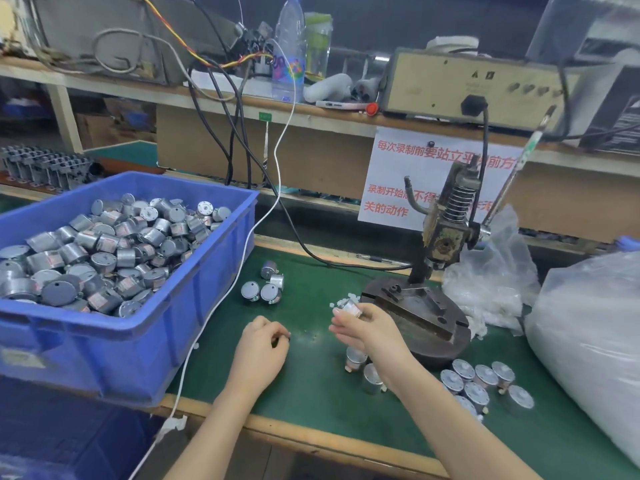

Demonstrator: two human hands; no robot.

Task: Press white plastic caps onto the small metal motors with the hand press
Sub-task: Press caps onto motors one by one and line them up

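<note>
Motor [350,307] pinched between thumb and fingertips of the right hand [363,327], lifted off the green mat [311,393], just beside the front-left rim of the hand press [445,237] base. Hangs close above a small scatter of white caps [341,301] lying on the mat against that base.

Left hand [263,344] low over the mat, well left of the press, fingers curled in toward the thumb (cannot tell whether anything small lies between them).

Under the right wrist, two standing motors [358,362] on the mat. Right of the forearm, in front of the press base, a cluster of motors [481,382] set close together, flat faces up. Farther back, between crate and press, four loose motors [265,289].

At far left, blue crate [207,306] heaped with more of the same grey cans. White cable [221,299] draped down past its right wall and over the bench edge. Clear plastic bags [588,341] bulging on the right, beside and behind the press.
</note>
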